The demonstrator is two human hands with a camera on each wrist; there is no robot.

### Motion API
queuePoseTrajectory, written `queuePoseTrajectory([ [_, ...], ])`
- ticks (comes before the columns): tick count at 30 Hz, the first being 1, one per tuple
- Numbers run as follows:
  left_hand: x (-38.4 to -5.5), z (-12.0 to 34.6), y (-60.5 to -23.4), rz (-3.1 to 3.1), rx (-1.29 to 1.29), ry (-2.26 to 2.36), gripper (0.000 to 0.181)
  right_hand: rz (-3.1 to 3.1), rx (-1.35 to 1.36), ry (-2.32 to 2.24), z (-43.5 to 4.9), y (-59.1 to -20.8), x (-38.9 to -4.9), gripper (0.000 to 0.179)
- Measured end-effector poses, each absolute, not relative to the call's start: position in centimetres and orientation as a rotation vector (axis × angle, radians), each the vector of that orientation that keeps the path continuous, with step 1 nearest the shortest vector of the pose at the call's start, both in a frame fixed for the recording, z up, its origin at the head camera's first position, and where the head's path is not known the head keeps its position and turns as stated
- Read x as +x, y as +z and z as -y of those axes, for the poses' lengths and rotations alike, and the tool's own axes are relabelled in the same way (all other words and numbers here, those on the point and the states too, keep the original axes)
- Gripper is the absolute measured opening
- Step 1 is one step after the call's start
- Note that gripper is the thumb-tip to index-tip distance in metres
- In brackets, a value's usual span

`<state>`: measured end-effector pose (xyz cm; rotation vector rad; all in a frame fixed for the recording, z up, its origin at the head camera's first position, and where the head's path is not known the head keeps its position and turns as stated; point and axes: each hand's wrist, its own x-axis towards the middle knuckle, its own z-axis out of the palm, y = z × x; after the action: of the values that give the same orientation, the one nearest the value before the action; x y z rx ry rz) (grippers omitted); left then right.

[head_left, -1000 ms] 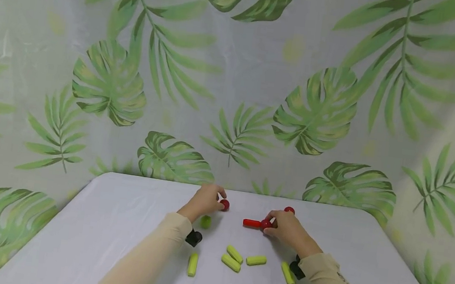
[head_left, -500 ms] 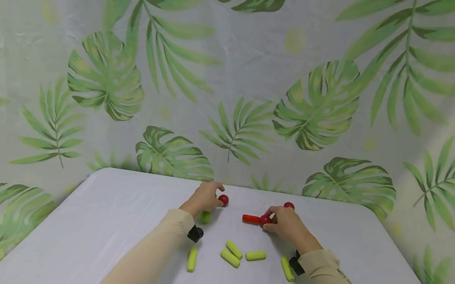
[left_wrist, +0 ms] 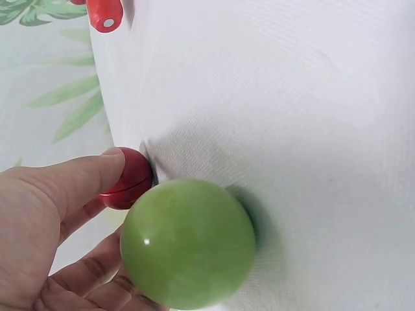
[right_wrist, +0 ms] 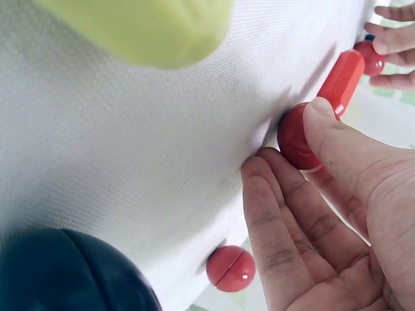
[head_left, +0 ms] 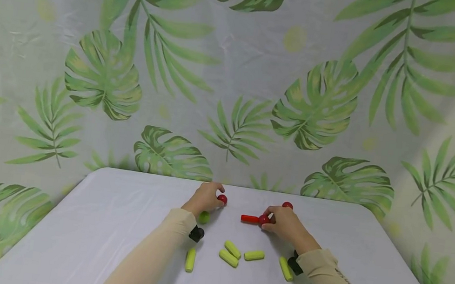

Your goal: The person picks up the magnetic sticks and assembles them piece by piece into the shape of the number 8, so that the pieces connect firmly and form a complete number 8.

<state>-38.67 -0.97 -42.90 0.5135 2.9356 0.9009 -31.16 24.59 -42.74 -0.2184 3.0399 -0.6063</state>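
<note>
Near the far edge of the table, my left hand (head_left: 204, 197) pinches a glossy red ball (left_wrist: 134, 173), thumb on one side and fingers partly hidden behind it. A green ball (left_wrist: 188, 243) sits close by its fingers, partly covered by the hand in the head view. My right hand (head_left: 283, 222) holds another red ball (right_wrist: 297, 136) between thumb and fingers. That ball is right at the end of a red stick (head_left: 249, 219), which lies on the table pointing toward the left hand. Behind the right hand is a third red ball (right_wrist: 231, 268).
Several yellow-green sticks (head_left: 254, 255) lie on the white table (head_left: 74, 227) nearer the front, one beside the right wrist. A dark blue ball (right_wrist: 71, 275) shows close up in the right wrist view. A leaf-patterned curtain (head_left: 236, 68) hangs behind the far edge.
The head view has shifted slightly. Both hands keep their holds on the red balls, and the things on the table stay in place.
</note>
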Motion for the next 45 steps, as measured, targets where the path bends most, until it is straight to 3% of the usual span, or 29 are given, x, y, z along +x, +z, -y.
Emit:
queuePoseTrajectory([
  [21,-38.9,0.8,-43.0,-2.967,0.572,0.811,0.025,-3.042,-0.218,-0.586,-24.4,-42.5,-30.9,0.026],
  [45,-38.0,0.5,-42.4,-2.928,0.673,0.741,0.025,-3.052,-0.257,-0.671,-24.8,-43.1,-31.7,0.022],
])
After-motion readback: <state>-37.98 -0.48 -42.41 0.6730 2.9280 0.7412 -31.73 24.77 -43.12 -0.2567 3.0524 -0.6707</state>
